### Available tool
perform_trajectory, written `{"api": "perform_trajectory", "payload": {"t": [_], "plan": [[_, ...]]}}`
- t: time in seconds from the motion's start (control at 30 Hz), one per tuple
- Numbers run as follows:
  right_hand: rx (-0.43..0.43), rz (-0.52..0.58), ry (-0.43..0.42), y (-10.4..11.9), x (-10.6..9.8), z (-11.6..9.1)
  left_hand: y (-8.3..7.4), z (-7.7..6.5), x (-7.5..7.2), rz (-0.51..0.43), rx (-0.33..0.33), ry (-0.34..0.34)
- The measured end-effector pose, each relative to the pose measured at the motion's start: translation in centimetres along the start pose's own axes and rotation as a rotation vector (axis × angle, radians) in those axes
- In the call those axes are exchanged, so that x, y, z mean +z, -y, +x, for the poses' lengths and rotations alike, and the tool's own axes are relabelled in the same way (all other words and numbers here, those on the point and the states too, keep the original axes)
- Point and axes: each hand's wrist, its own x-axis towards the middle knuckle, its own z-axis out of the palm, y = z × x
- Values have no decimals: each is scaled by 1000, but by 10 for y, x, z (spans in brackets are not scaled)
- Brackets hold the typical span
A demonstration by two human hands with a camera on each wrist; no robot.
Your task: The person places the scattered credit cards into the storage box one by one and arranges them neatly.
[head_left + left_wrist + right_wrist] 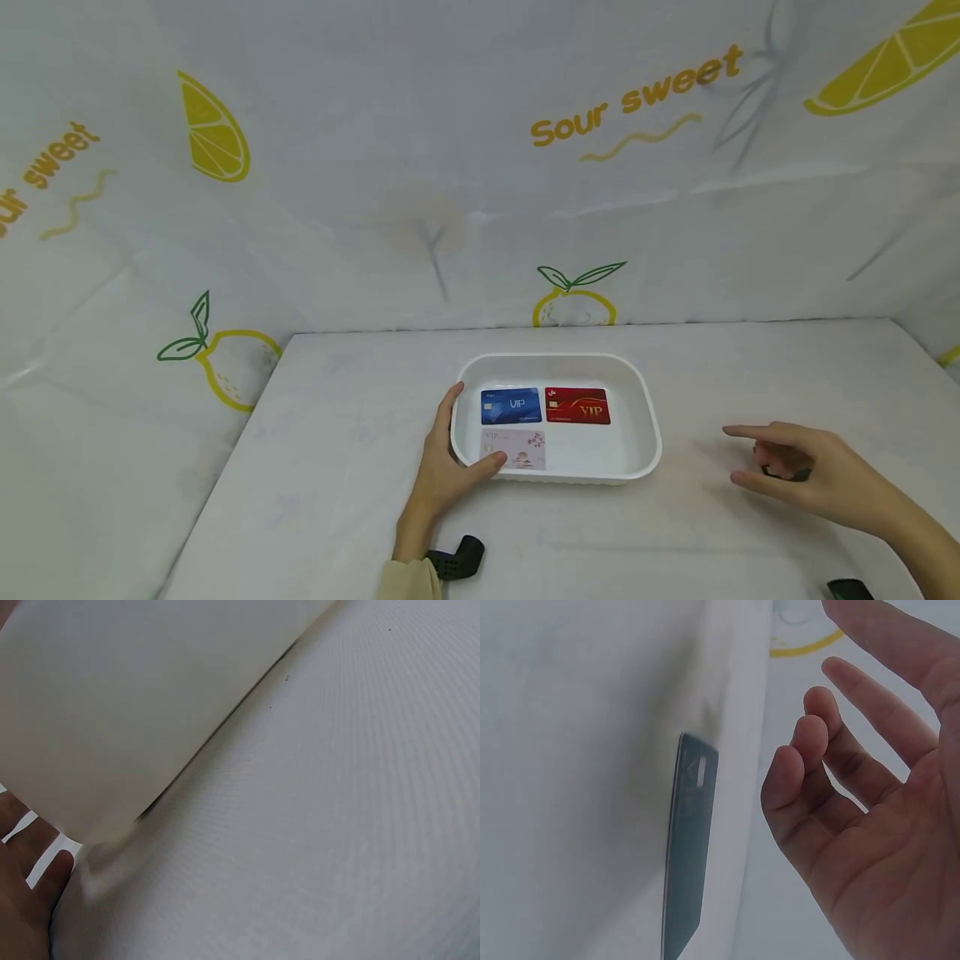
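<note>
A white plastic tray (600, 454) sits on the table. My left hand (444, 462) holds its near left corner, thumb over the rim and fingers along the outer side. Inside lie a blue VIP card (511, 406), a red VIP card (577, 406) to its right, and a pale pink VIP card (517, 447) in front of the blue one, partly covered by the thumb. My right hand (817, 471) hovers over the table right of the tray, fingers loosely bent and holding nothing. Below it a dark card (690, 840) lies on the table, mostly hidden in the head view.
The white table (360, 400) meets a white cloth backdrop (390, 150) printed with lemons and lettering. A black device (459, 558) is on the left wrist, and another black piece (851, 589) shows by the right forearm.
</note>
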Motion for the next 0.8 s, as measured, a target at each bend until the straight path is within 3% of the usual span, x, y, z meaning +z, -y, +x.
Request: {"api": "perform_trajectory", "payload": {"t": [0.3, 0.6, 0.8], "plan": [[17, -70, -25, -12, -9, -15, 1, 0, 0, -13, 6, 8], [18, -39, -45, -39, -22, -35, 1, 1, 1, -24, 3, 9], [102, -94, -117, -54, -29, -47, 1, 0, 0, -21, 9, 6]]}}
